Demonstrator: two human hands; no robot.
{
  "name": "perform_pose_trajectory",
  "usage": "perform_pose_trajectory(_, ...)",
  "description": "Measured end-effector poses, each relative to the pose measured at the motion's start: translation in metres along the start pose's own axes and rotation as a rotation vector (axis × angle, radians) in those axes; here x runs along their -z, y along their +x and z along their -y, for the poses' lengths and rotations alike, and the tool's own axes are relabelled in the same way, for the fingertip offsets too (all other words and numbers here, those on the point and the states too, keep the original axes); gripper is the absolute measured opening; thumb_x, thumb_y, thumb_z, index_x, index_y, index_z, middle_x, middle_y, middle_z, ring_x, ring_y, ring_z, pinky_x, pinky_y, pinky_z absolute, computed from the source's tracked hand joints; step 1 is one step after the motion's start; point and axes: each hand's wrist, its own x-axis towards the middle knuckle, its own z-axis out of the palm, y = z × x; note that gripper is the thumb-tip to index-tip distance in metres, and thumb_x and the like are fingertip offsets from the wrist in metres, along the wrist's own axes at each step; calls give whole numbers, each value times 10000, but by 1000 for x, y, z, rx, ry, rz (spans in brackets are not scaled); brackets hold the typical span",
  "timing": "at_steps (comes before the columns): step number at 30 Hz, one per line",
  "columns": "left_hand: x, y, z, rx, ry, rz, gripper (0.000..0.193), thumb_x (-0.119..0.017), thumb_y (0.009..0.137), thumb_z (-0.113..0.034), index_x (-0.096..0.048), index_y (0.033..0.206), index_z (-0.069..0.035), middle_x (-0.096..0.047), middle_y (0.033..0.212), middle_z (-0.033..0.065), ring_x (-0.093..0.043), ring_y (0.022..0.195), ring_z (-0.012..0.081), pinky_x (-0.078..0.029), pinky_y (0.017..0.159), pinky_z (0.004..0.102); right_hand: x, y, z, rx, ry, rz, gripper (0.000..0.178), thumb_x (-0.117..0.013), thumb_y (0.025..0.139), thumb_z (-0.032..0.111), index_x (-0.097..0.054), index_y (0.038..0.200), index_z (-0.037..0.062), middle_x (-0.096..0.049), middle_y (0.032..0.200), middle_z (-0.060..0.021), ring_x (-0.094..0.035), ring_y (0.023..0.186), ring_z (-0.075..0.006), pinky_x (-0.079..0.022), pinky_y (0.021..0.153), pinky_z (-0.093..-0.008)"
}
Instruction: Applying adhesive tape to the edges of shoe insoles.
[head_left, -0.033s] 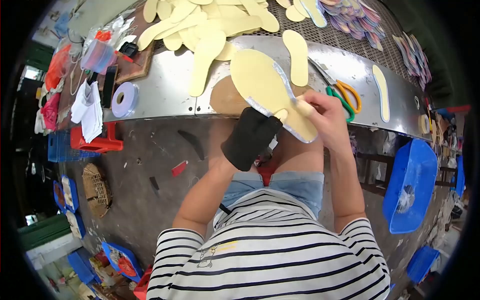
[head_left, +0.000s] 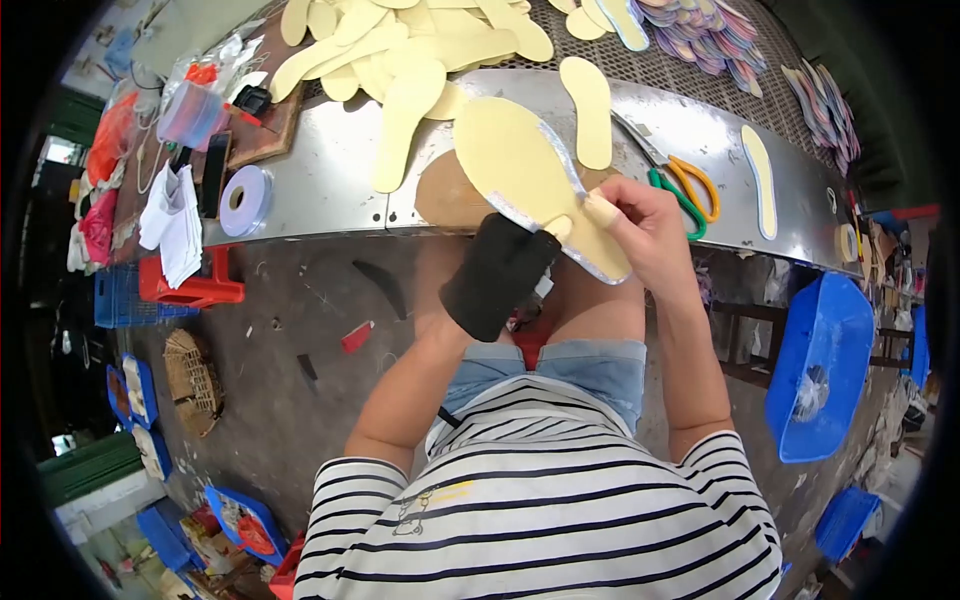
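Note:
A pale yellow insole (head_left: 512, 150) is held over the near edge of the bench, its broad end pointing away from me. A shiny, pale patterned strip (head_left: 558, 152) runs along parts of its rim. My left hand (head_left: 503, 270), in a black glove with the thumb tip bare, grips the insole's left edge near the narrow end. On the opposite edge, the thumb and fingers of my right hand (head_left: 645, 222) pinch the rim where the strip lies. A beige covering wraps the right thumb. Under the insole, a brown board (head_left: 440, 190) shows in part.
Loose yellow insoles (head_left: 415, 110) pile up at the back. Scissors (head_left: 680, 185) with green and orange handles lie right of my hands, near an edged insole (head_left: 760, 185). A tape roll (head_left: 245, 200) sits left. Colourful stacked insoles (head_left: 700, 40) are at the far right; a blue basin (head_left: 820, 370) stands below.

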Motion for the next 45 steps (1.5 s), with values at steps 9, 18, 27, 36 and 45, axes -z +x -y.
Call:
perform_pose_trajectory(9,1,9,-5,10,128,122,249,-529,898,-234,-601,914,3,-559,662,24,-497,600,83,-404,531,267,9,-11,-3,36,49,12,120,-591,857,129,-592,853,9,-562,744,35,-488,671,-16,-400,609,-174)
perform_pose_trajectory(18,15,9,6,83,-127,-98,320,-497,916,-327,-563,935,-15,-347,540,-41,-373,429,83,-284,390,208,210,6,-81,2,-544,-908,228,-550,855,142,-634,998,-15,-614,738,-5,-527,666,-59,-420,582,-222)
perform_pose_trajectory(27,-12,21,-11,128,-238,67,235,-393,944,-192,-532,906,-7,-369,604,-10,-411,566,107,-334,493,234,247,-9,-89,6,-1387,-964,373,-659,720,262,-630,1026,50,-602,1018,-163,-511,983,-333,-416,850,-419)
perform_pose_trajectory(36,11,11,10,77,-33,134,213,-474,930,-267,-512,897,-60,-501,858,35,-431,627,139,-347,537,242,308,-1,-92,-465,-1161,-757,419,-703,603,337,-649,874,23,-625,932,-172,-572,910,-338,-462,800,-407)
perform_pose_trajectory(45,10,2,13,129,-236,127,232,-442,945,-258,-505,921,-37,-411,683,0,-434,628,112,-345,545,216,336,-16,-81,-55,-1111,-927,438,-727,588,279,-595,915,18,-607,895,-154,-578,879,-310,-455,802,-374)
